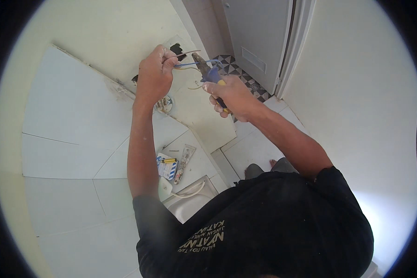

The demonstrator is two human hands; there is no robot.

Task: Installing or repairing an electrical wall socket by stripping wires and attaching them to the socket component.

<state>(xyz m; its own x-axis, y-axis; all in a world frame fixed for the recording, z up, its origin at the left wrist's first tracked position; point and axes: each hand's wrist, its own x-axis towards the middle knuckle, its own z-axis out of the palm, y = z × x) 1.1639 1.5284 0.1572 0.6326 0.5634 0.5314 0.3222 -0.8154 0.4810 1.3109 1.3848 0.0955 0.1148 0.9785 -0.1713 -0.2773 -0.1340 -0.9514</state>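
Note:
My left hand (155,76) is raised at the wall, its thumb and fingers pinching several thin wires. Among them are a blue wire (186,64) and a brownish wire (190,52) with its end sticking out to the right. Behind the fingers, a dark square hole (176,50) opens in the wall. My right hand (235,96) is wrapped round the handles of blue, yellow and black pliers (211,74). Their metal jaws point up and left, crossing the blue wire, whose end curves out beyond them. Whether the jaws bite the wire is too small to tell.
Below my left forearm are a blue-and-white box (167,170), a yellow-handled tool (169,160) and a crumpled tube (185,160) beside a metal sink (190,206). A round fitting (164,105) sits near my wrist. A grey door (259,32) stands beyond patterned floor tiles (253,84).

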